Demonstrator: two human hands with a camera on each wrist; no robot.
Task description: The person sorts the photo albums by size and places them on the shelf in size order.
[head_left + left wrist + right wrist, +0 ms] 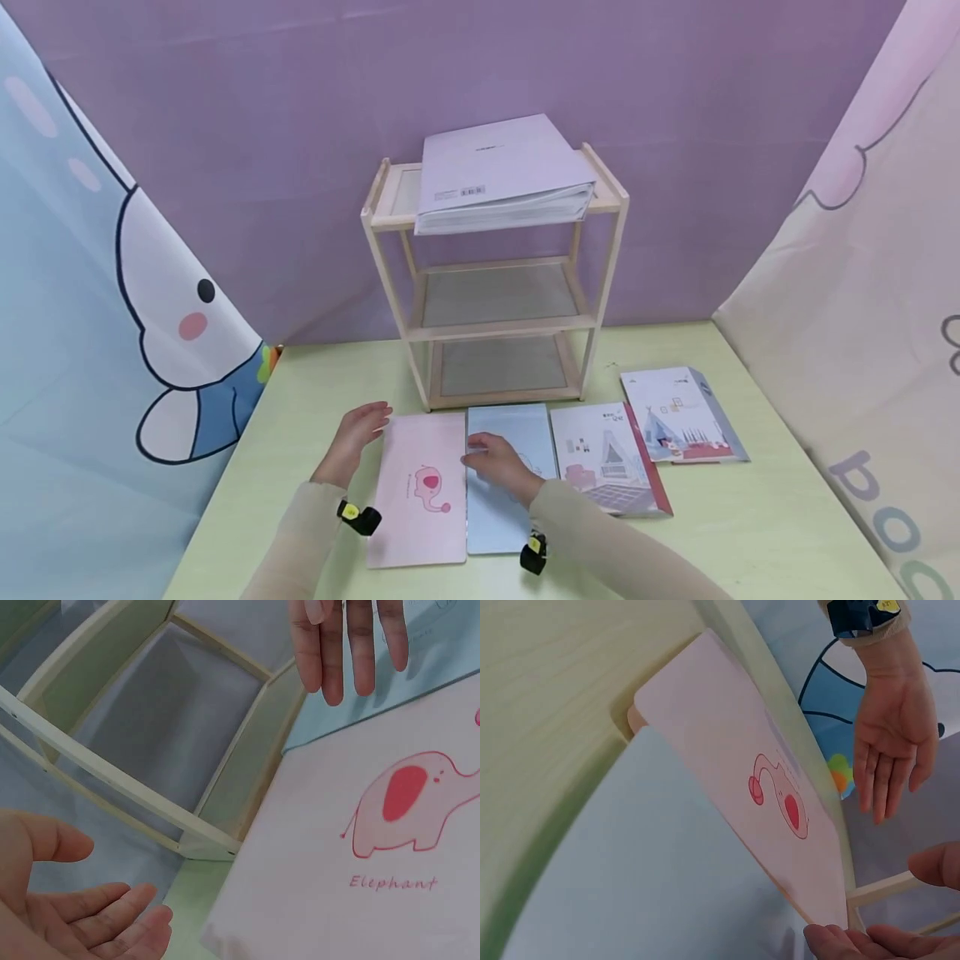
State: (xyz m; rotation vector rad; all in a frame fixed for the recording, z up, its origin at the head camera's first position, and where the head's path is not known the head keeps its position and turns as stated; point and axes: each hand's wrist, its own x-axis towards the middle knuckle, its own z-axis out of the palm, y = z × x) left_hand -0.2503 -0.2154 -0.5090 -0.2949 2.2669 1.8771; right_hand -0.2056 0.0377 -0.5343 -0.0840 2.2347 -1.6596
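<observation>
On the table lies a pink notebook (pixel 397 533) with a red elephant drawn on its cover, and the left wrist view shows the word "Elephant" under it. My left hand (pixel 354 443) hovers at its upper left edge, fingers extended and holding nothing. A light blue notebook (pixel 491 525) lies directly to the right, edge against edge with the pink one. Over its upper part is my right hand (pixel 504 468), palm turned left and fingers straight. In the right wrist view its fingertips (pixel 821 939) appear right at the border between the two notebooks.
Behind the notebooks stands a three-tier wooden rack (pixel 502 327), a thick white binder (pixel 502 162) lying tilted on its top. Right of the blue notebook are a red-edged folder (pixel 600 446) and a grey-edged folder (pixel 675 408), partly overlapping. Printed cloth walls enclose the table (pixel 780 533).
</observation>
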